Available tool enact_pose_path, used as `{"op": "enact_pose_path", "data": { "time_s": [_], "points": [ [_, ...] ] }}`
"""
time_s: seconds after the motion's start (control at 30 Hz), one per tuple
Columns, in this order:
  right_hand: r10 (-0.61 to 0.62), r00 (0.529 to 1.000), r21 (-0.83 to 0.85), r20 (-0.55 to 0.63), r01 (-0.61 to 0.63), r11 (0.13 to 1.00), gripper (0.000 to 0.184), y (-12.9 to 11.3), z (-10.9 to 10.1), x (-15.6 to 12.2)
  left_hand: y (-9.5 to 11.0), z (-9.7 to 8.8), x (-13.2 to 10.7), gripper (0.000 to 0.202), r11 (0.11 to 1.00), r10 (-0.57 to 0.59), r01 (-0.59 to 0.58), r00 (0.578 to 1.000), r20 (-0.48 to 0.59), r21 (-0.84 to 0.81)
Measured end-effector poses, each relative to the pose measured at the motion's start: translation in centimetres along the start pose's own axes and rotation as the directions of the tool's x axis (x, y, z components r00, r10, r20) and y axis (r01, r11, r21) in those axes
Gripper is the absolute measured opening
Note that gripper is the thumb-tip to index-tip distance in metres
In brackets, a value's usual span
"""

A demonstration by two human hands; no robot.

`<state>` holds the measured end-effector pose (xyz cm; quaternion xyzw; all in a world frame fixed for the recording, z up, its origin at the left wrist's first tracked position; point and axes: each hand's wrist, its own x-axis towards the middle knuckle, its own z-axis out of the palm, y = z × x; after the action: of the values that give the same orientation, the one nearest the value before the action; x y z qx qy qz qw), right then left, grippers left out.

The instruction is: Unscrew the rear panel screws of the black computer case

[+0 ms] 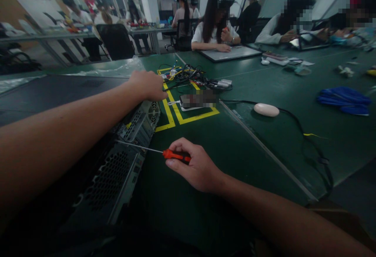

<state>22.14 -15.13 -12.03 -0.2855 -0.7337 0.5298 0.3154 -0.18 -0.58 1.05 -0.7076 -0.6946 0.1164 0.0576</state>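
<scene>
Screwdriver sits in my right hand, and my thumb and fingers are closed tight around its orange and black handle. Its long thin metal rod points left, and the end meets the back of the big dark computer case (it is too dim there to tell just what the tip touches). The case is on my left, on the green table. Its back has a big grille full of holes and a small round fan grille.

My left hand is at the far top corner of the case, with my arm reaching across the top. Its fingers are bent down, but I cannot tell if they grip anything.

Past my hands, a messy heap of cables lies near some yellow tape. A pale oval thing lies by a black cord, and something blue and crumpled is farther right. Across from me, a person leans over a flat gray panel.
</scene>
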Motion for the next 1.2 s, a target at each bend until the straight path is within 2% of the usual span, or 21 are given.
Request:
{"op": "enact_pose_path", "data": {
  "time_s": [0.27, 0.4, 0.6, 0.83, 1.03, 1.2],
  "points": [
    [0.008, 1.0, 0.002, -0.001, -0.008, 1.0, 0.021, -0.15, -0.07, -0.03, 0.13, -0.04, -0.18, 0.071, 0.999, 0.017, -0.017, 1.0, -0.004, 0.039],
    [0.007, 1.0, -0.003, 0.003, -0.007, 1.0, 0.02, -0.1, -0.04, -0.05, -0.05, 0.07, -0.05, 0.074, 1.0, 0.015, -0.015, 1.0, -0.027, -0.005],
    [0.009, 1.0, -0.005, -0.004, -0.009, 1.0, 0.02, 0.05, 0.11, -0.01, 0.04, -0.08, -0.08, 0.075, 1.0, 0.006, -0.006, 1.0, 0.012, 0.028],
    [-0.017, 1.0, -0.028, -0.016, 0.016, 0.999, 0.016, -0.04, -0.13, 0.01, -0.1, 0.17, 0.29, 0.076, 1.0, 0.005, -0.005, 1.0, -0.008, 0.016],
    [-0.042, 0.999, -0.069, -0.03, 0.04, 0.997, 0.021, 0.26, 0.07, 0.03, 0.01, 0.0, 0.19, 0.074, 0.998, 0.008, -0.008, 1.0, 0.001, 0.054],
    [0.008, 1.0, 0.102, 0.023, -0.01, 0.995, 0.018, 0.16, 0.36, -0.12, 0.13, 0.08, 0.07, 0.071, 0.999, 0.002, -0.002, 1.0, -0.004, 0.04]
  ]
}}
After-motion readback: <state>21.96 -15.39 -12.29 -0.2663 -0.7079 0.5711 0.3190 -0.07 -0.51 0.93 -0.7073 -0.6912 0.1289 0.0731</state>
